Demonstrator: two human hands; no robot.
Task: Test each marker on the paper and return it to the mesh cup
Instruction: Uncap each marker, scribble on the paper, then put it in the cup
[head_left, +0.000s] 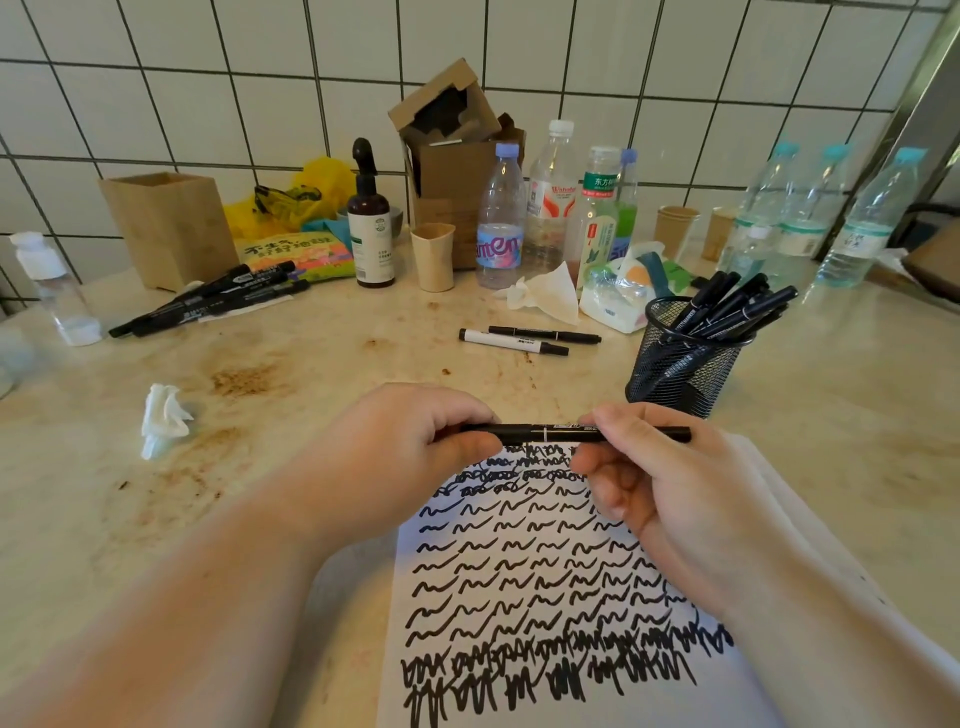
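Note:
A black marker (545, 433) lies level above the top of the paper (545, 582), held at both ends. My left hand (410, 452) grips its left end with curled fingers. My right hand (649, 478) pinches its right half, and the marker's right tip pokes out past my fingers. The white paper is covered with rows of black squiggles. The black mesh cup (680, 364) stands to the upper right of my hands with several black markers in it. Two markers (519, 340) lie on the counter behind the paper. A pile of black markers (208, 299) lies at the far left.
A crumpled white tissue (163, 418) lies left of my hands on the stained counter. Along the tiled wall stand a bamboo box (166, 228), a brown pump bottle (370, 228), a paper cup (432, 254), cardboard boxes and several water bottles (501, 218). More tissues (550, 291) lie near the cup.

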